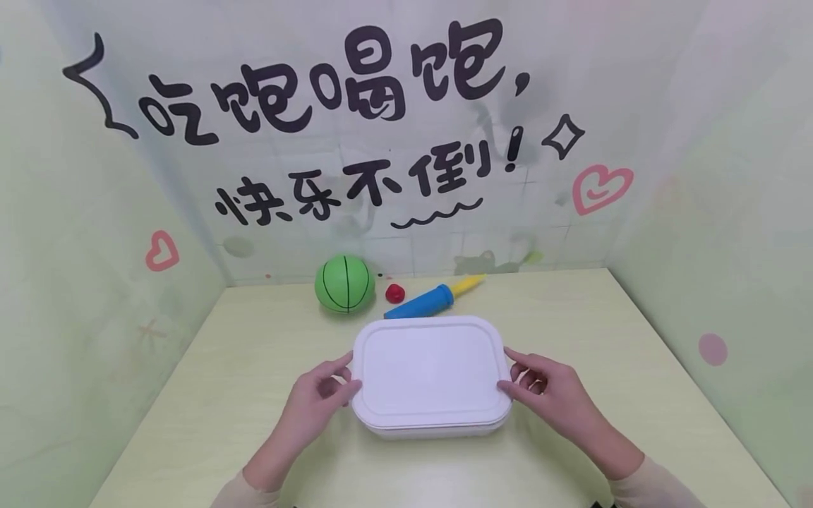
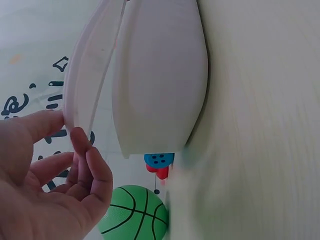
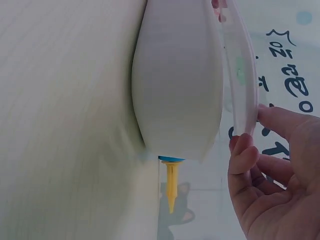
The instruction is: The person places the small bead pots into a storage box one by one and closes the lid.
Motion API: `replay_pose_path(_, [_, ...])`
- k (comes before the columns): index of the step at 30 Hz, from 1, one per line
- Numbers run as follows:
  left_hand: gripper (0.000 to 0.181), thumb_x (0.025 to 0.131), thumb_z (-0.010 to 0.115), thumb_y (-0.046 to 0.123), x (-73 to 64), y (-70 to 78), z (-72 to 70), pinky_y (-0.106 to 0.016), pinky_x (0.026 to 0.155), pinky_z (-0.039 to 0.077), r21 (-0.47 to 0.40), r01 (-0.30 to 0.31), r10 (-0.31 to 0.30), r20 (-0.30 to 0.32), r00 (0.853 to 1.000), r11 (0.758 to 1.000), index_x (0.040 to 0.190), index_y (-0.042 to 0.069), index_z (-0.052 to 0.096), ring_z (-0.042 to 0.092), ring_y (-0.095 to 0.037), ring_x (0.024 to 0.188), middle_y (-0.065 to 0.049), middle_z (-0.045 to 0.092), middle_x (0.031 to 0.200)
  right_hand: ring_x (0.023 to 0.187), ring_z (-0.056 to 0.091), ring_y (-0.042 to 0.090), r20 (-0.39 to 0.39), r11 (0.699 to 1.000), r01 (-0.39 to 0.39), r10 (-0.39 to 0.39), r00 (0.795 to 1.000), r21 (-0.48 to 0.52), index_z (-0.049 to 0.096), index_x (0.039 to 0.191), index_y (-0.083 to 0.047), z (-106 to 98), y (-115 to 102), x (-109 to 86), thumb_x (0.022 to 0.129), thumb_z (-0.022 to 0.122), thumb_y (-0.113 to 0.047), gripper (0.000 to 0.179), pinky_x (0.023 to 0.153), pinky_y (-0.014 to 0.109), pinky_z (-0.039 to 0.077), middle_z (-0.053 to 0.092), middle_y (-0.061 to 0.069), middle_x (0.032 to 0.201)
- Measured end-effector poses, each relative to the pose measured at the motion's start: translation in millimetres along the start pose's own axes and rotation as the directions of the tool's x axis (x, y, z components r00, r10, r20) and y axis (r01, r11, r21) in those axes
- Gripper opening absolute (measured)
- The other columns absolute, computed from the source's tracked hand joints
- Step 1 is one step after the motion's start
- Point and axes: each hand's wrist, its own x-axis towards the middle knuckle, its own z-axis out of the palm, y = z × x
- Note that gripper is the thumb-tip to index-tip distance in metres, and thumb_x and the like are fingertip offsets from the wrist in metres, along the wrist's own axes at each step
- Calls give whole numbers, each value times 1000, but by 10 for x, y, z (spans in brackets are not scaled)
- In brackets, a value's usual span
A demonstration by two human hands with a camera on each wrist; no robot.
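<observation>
A white rectangular lid (image 1: 430, 368) lies over a white box (image 1: 438, 432) on the table. At the lid's left edge my left hand (image 1: 314, 398) pinches the rim between thumb and fingers. Opposite it, my right hand (image 1: 555, 395) pinches the right edge the same way. Both wrist views show the lid (image 2: 86, 70) tilted, its far side raised off the box (image 3: 177, 80) with a gap between them. The gap narrows towards the near side. The box's inside is hidden in the head view.
Behind the box, a green ball (image 1: 345, 284) with black lines, a small red object (image 1: 395, 293) and a blue pump (image 1: 422, 303) with a yellow nozzle (image 1: 468, 284) lie along the table's back edge. Printed curtains (image 1: 406, 240) stand behind and on both sides.
</observation>
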Motion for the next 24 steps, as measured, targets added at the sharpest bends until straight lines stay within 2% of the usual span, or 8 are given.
replay_pose_path(3, [62, 88, 83, 20, 17, -40, 37, -23, 71, 56, 56, 37, -38, 30, 999, 998, 145, 11, 60, 66, -11, 83, -3, 63, 104, 67, 58, 1, 51, 998, -32, 34, 998, -47, 70, 131, -1, 8, -3, 6, 84, 87, -17, 53, 57, 21, 52, 67, -6, 85])
replay_pose_path(8, [64, 87, 84, 20, 20, -84, 102, -22, 80, 57, 100, 39, -43, 44, 998, 994, 145, 8, 60, 64, -12, 92, -2, 63, 109, 64, 54, -1, 88, 994, -45, 53, 995, -96, 70, 130, 1, -8, -31, 26, 83, 87, -19, 54, 54, 21, 47, 66, -8, 83])
replay_pose_path(14, [61, 88, 84, 22, -5, -83, 150, -24, 86, 58, 116, 38, -44, 51, 998, 993, 143, 8, 62, 65, -15, 102, -6, 64, 122, 65, 54, -1, 142, 991, -65, 81, 986, -118, 69, 131, 3, -32, -14, 49, 85, 86, -22, 55, 54, 21, 47, 65, -8, 83])
replay_pose_path(20, [63, 87, 85, 21, -8, -75, 144, -24, 85, 59, 122, 39, -48, 65, 997, 992, 143, 6, 61, 65, -14, 101, -4, 67, 122, 66, 55, 0, 207, 991, -90, 110, 972, -104, 67, 133, 3, -27, 43, 45, 86, 86, -27, 60, 56, 20, 48, 66, -8, 85])
replay_pose_path(24, [69, 86, 85, 21, 6, -93, 115, -23, 84, 58, 93, 44, -52, 85, 995, 995, 148, 10, 57, 66, -15, 100, -5, 66, 127, 65, 54, 2, 232, 993, -96, 110, 966, -71, 62, 139, 2, -32, 80, 67, 87, 85, -27, 64, 56, 21, 48, 66, -5, 87])
